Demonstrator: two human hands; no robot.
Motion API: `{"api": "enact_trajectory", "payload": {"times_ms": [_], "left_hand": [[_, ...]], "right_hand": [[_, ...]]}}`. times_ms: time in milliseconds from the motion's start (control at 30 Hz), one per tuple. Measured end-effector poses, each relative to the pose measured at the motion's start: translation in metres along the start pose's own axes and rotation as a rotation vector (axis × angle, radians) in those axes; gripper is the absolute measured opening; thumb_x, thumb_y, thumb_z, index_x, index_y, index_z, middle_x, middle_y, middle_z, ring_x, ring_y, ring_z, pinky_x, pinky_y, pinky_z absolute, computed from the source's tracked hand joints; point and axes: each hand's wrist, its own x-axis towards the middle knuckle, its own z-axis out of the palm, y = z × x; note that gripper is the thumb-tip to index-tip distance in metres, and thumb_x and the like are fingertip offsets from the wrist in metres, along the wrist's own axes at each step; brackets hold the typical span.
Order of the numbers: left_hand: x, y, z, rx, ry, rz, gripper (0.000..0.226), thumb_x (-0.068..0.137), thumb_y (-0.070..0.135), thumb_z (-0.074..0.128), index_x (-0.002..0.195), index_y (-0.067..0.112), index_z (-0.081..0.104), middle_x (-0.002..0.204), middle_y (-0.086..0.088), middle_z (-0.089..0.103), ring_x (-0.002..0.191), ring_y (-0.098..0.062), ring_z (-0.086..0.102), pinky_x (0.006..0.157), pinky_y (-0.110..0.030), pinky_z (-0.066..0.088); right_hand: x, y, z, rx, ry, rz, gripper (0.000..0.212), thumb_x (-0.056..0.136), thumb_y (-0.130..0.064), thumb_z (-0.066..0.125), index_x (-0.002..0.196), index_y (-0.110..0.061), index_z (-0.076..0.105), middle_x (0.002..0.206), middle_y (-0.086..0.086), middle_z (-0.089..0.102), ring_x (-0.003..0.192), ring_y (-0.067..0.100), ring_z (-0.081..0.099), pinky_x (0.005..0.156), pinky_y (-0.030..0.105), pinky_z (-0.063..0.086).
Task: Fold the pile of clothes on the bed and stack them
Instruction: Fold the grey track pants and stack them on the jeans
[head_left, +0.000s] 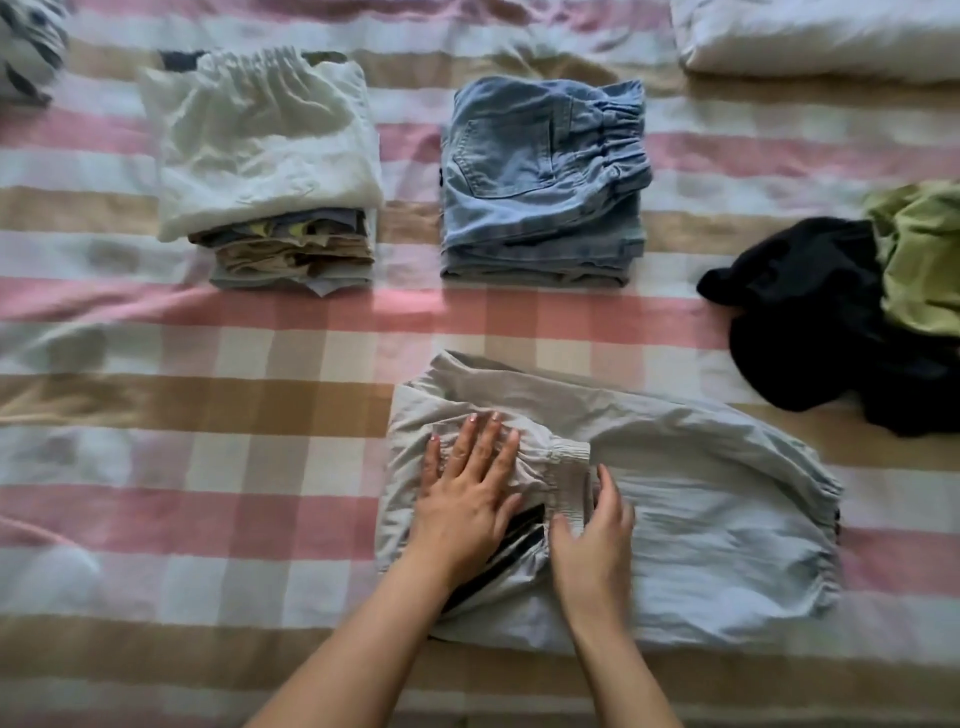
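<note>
Two folded stacks sit toward the far edge of the bed (208, 415), which has a pink, tan and white checked sheet. The left stack (260, 140) is topped by a white garment with a gathered waistband, over tan and patterned layers. The denim stack (540, 182) stands near the middle of the far side, well apart from the first.

Grey trousers (701, 519) lie near the near edge, right of centre. They are partly folded, with one leg doubled back over the body and the elastic hem toward the right edge. Dark stripes (519, 540) show in the gap between the hands.

Left hand (467, 499): flat, fingers straight and spread, pressing the folded-over part.
Right hand (592, 545): fingers loosely bent, thumb apart, tips at the ribbed cuff (569, 467). Cannot tell whether it pinches the cuff or only touches it.

Unfolded items at the right edge: a black garment (810, 322) in a crumpled heap, with a green garment (919, 260) touching it on the outer side.

Far right corner: a white pillow (821, 36). Far left corner: a striped cloth (26, 52), blurred.
</note>
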Motion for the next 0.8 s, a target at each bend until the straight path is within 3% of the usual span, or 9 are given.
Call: {"api": "enact_trajectory", "payload": {"times_ms": [100, 167, 267, 300, 333, 400, 467, 633, 800], "left_hand": [[0.001, 0.0, 0.015, 0.039, -0.024, 0.006, 0.068, 0.083, 0.054, 0.031, 0.141, 0.019, 0.034, 0.148, -0.003, 0.033, 0.135, -0.031, 0.032, 0.109, -0.047, 0.004], [0.003, -0.002, 0.021, 0.029, -0.058, 0.007, 0.075, 0.083, 0.061, 0.028, 0.145, 0.02, 0.021, 0.152, -0.002, 0.023, 0.14, -0.028, 0.021, 0.111, -0.047, -0.001], [0.006, 0.0, 0.025, 0.041, -0.08, -0.014, 0.089, 0.077, 0.073, 0.013, 0.144, 0.024, -0.02, 0.154, 0.002, -0.014, 0.14, -0.018, -0.022, 0.109, -0.046, -0.023], [0.006, 0.006, 0.024, 0.033, -0.051, -0.028, 0.089, 0.078, 0.072, 0.012, 0.144, 0.021, -0.019, 0.154, 0.0, -0.015, 0.139, -0.017, -0.024, 0.109, -0.047, -0.022], [0.006, 0.015, 0.019, -0.007, -0.018, -0.036, 0.086, 0.081, 0.065, 0.016, 0.147, 0.015, -0.005, 0.156, -0.005, -0.004, 0.14, -0.017, -0.015, 0.111, -0.049, -0.015], [0.004, 0.039, 0.007, -0.116, 0.078, -0.016, 0.07, 0.083, 0.046, 0.03, 0.14, 0.006, 0.035, 0.148, -0.014, 0.032, 0.137, -0.02, 0.014, 0.109, -0.05, 0.007], [0.004, 0.07, -0.001, -0.132, 0.19, 0.087, 0.055, 0.081, 0.035, 0.038, 0.127, 0.01, 0.055, 0.136, -0.013, 0.05, 0.131, -0.024, 0.032, 0.105, -0.048, 0.019], [0.019, 0.156, -0.011, -0.247, 0.098, 0.232, 0.041, 0.078, 0.029, 0.039, 0.106, 0.015, 0.066, 0.112, -0.005, 0.065, 0.105, -0.025, 0.061, 0.088, -0.034, 0.05], [0.038, 0.223, 0.006, -0.322, -0.071, 0.228, 0.038, 0.085, 0.029, 0.032, 0.107, 0.012, 0.057, 0.112, -0.009, 0.055, 0.107, -0.028, 0.048, 0.086, -0.039, 0.043]], "right_hand": [[-0.006, 0.003, 0.006, -0.343, 0.043, -0.288, 0.061, 0.075, -0.011, 0.059, 0.134, -0.001, 0.045, 0.136, 0.018, 0.047, 0.125, 0.032, 0.044, 0.098, 0.045, 0.042], [-0.001, 0.007, 0.008, -0.478, -0.022, -0.337, 0.063, 0.078, -0.028, 0.049, 0.135, -0.003, 0.043, 0.141, 0.014, 0.044, 0.129, 0.029, 0.044, 0.099, 0.049, 0.039], [0.013, 0.023, 0.007, -0.603, -0.143, -0.234, 0.063, 0.09, -0.039, 0.022, 0.145, -0.012, 0.008, 0.155, 0.009, 0.011, 0.143, 0.026, 0.009, 0.114, 0.046, 0.008], [0.015, 0.027, 0.006, -0.6, -0.169, -0.236, 0.06, 0.093, -0.038, 0.019, 0.145, -0.014, 0.002, 0.156, 0.008, 0.004, 0.144, 0.025, 0.002, 0.114, 0.044, 0.002], [0.017, 0.027, 0.002, -0.567, -0.166, -0.251, 0.059, 0.094, -0.035, 0.024, 0.146, -0.013, 0.011, 0.155, 0.01, 0.011, 0.144, 0.026, 0.008, 0.114, 0.044, 0.007], [0.018, 0.024, -0.014, -0.437, -0.087, -0.292, 0.053, 0.085, -0.023, 0.046, 0.134, -0.004, 0.046, 0.141, 0.018, 0.043, 0.131, 0.035, 0.04, 0.106, 0.048, 0.031], [0.022, 0.03, -0.037, -0.314, 0.049, -0.318, 0.045, 0.076, -0.015, 0.055, 0.119, -0.001, 0.06, 0.123, 0.02, 0.058, 0.113, 0.037, 0.056, 0.094, 0.046, 0.044], [0.044, 0.067, -0.109, -0.258, 0.302, -0.241, 0.039, 0.071, -0.009, 0.056, 0.108, -0.006, 0.066, 0.105, 0.017, 0.062, 0.093, 0.038, 0.057, 0.084, 0.038, 0.04], [0.069, 0.114, -0.149, -0.211, 0.345, 0.034, 0.044, 0.074, -0.003, 0.063, 0.118, 0.001, 0.059, 0.117, 0.024, 0.055, 0.103, 0.042, 0.05, 0.083, 0.045, 0.043]]}}
